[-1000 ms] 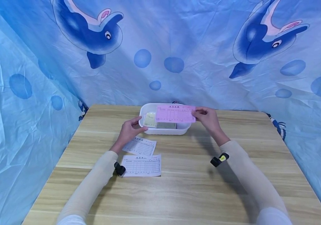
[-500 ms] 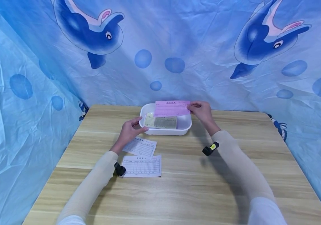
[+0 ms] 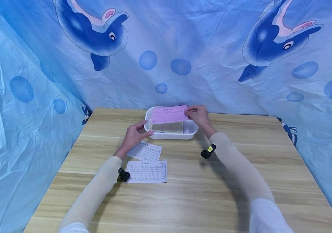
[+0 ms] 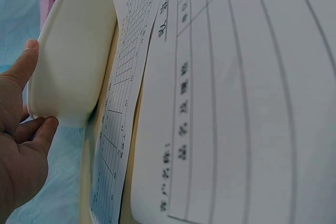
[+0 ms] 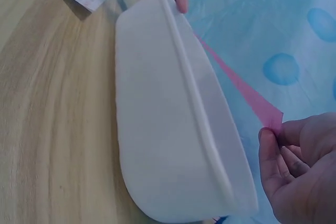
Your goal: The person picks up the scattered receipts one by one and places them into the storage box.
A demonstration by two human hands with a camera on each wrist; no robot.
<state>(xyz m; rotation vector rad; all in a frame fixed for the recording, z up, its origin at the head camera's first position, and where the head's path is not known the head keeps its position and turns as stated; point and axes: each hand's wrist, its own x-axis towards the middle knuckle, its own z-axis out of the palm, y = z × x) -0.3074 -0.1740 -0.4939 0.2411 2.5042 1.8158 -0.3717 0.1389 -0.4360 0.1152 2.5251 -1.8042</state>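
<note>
My right hand (image 3: 198, 115) pinches the right end of a pink printed receipt slip (image 3: 169, 115) between thumb and fingers. The slip hangs tilted over a white plastic basin (image 3: 173, 136) at the back of the table, and its thin pink edge (image 5: 252, 95) shows above the rim in the right wrist view. Inside the basin lies a pale yellow receipt slip (image 3: 167, 128), its upper part hidden behind the pink one. At the basin's left end my left hand (image 3: 134, 133) grips the rim, thumb on the near side; the fingers (image 4: 39, 129) show against the wall in the left wrist view.
Two white printed receipt slips lie on the wooden table (image 3: 189, 194) near my left wrist, the farther one (image 3: 147, 152) askew and overlapping the nearer one (image 3: 148, 172). A blue dolphin-print cloth (image 3: 166, 48) hangs just behind the table and along its sides.
My right hand has moved left with the pink slip, bringing it farther over the basin and above the yellow slip. The left hand has stayed at the basin's left end.
</note>
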